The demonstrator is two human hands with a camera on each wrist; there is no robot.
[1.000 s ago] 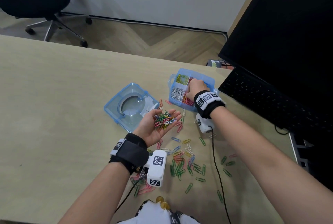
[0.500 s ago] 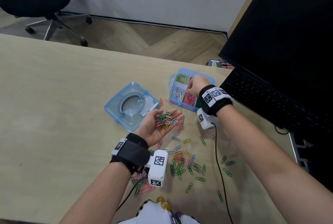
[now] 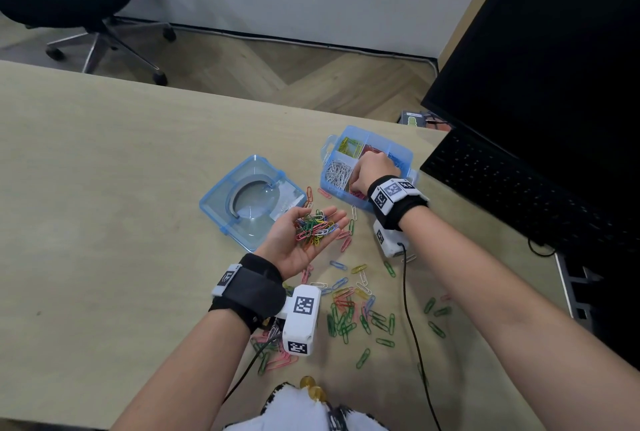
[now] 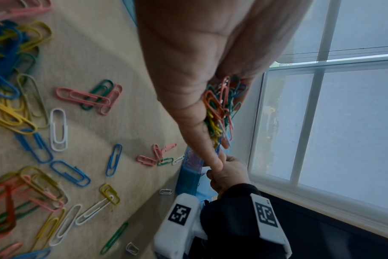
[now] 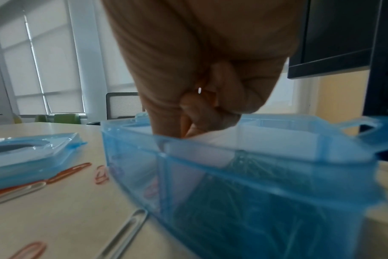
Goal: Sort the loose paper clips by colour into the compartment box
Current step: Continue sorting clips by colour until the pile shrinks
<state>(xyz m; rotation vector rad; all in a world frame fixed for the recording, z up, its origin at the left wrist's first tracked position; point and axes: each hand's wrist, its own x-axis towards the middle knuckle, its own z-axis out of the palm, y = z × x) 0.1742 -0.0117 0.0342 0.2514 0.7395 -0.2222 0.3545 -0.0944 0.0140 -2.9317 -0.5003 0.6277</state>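
My left hand (image 3: pixel 291 247) lies palm up above the table, fingers relaxed, carrying a heap of mixed paper clips (image 3: pixel 313 228) (image 4: pixel 219 108). The blue compartment box (image 3: pixel 405 153) (image 5: pixel 255 192) stands lidless at the back right, with white clips (image 3: pixel 337 172), yellow clips (image 3: pixel 348 146) and pink clips (image 3: pixel 358 193) in separate cells. My right hand (image 3: pixel 374 167) (image 5: pixel 188 126) reaches down into the box, fingers curled, thumb and forefinger pinching something thin and orange, seemingly a clip. Several loose clips (image 3: pixel 349 309) of many colours lie scattered in front.
The box's blue lid (image 3: pixel 242 188) lies flat left of the box. A black keyboard (image 3: pixel 519 195) and monitor (image 3: pixel 554 49) fill the right side. A black cable (image 3: pixel 412 309) runs from my right wrist across the clips. Bare tabletop (image 3: pixel 104 205) stretches left.
My right hand shifted slightly right and farther back over the box, then came back toward the middle cells. The left hand has held still with its heap.
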